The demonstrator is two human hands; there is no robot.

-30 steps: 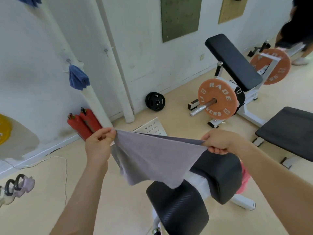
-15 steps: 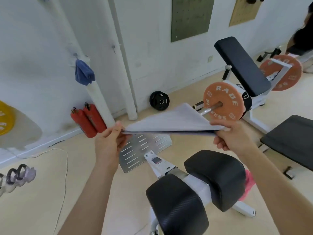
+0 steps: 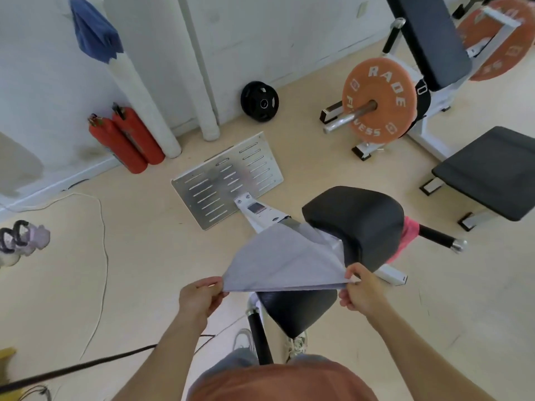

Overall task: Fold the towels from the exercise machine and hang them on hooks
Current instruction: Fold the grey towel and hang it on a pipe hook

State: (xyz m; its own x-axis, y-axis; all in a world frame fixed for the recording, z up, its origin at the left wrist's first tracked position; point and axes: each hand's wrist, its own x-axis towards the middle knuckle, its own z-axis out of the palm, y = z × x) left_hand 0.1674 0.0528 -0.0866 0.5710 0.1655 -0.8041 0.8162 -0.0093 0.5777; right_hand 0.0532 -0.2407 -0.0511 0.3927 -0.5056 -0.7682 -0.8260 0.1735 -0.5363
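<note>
I hold a grey towel [image 3: 285,260] stretched between both hands, folded over so it fans away from me in a rough triangle. My left hand [image 3: 199,298] pinches its left corner and my right hand [image 3: 360,289] pinches its right corner. The towel hangs above the black pads [image 3: 354,224] of the exercise machine in front of me. A pink towel [image 3: 406,237] lies on the machine behind the right pad. A blue towel [image 3: 94,30] hangs high on the wall at the upper left; its hook is hidden.
The machine's slotted metal footplate [image 3: 228,176] lies on the floor ahead. Two red extinguishers [image 3: 127,140] and a black weight plate [image 3: 259,101] stand by the wall. An orange plate-loaded machine [image 3: 379,101] and a black bench [image 3: 489,172] are at right. Cables cross the floor at left.
My view has tilted down and the hands have come lower and closer to me. The towel, spread open a second ago, is doubled over and held just above the machine's pads.
</note>
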